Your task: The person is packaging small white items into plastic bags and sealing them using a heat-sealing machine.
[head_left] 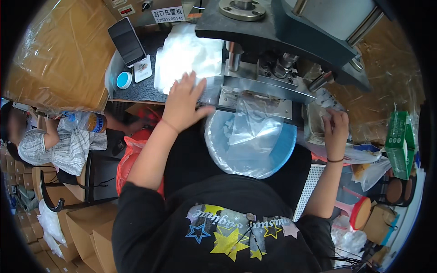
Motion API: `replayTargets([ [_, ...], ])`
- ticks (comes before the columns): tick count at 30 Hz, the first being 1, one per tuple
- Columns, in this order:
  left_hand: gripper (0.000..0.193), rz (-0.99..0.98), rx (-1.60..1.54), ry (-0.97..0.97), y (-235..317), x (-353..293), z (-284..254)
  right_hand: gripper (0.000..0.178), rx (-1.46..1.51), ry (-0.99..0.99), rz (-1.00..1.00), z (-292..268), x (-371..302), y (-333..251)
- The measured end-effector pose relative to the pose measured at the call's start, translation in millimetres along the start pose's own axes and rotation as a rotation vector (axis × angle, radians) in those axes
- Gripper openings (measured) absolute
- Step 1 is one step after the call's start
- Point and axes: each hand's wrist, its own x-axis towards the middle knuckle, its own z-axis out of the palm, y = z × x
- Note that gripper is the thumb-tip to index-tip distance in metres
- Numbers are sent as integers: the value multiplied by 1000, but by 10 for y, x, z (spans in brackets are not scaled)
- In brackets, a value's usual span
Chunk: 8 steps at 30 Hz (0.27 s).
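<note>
My left hand (183, 102) lies with its fingers spread at the near edge of a stack of white translucent plastic sheets or bags (191, 52). Under the head of a bench press (268, 77), a transparent plastic bag (255, 132) hangs from the metal base. Below it, between my legs, stands a blue bucket (287, 145) lined with plastic, with small pale pieces inside. My right hand (336, 129) is to the right of the press, fingers curled down at some transparent plastic (316, 123). What its fingertips grip, if anything, I cannot make out.
A phone (126, 43) leans on a stand beside a small round tub with a blue lid (124, 80). Large cartons (59, 54) flank the bench. A green box (397, 145) and a stool (361, 213) are at right. Another person (54, 145) sits at left, near a red bag (129, 159).
</note>
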Motion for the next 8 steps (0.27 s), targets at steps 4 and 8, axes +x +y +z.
replayTargets([
  [4, 30, -144, -352, -18, 158, -398, -23, 21, 243, 29, 218, 8, -130, -274],
  [8, 20, -448, -1114, -276, 285, -436, -119, 21, 485, -329, -63, 71, -142, -789],
])
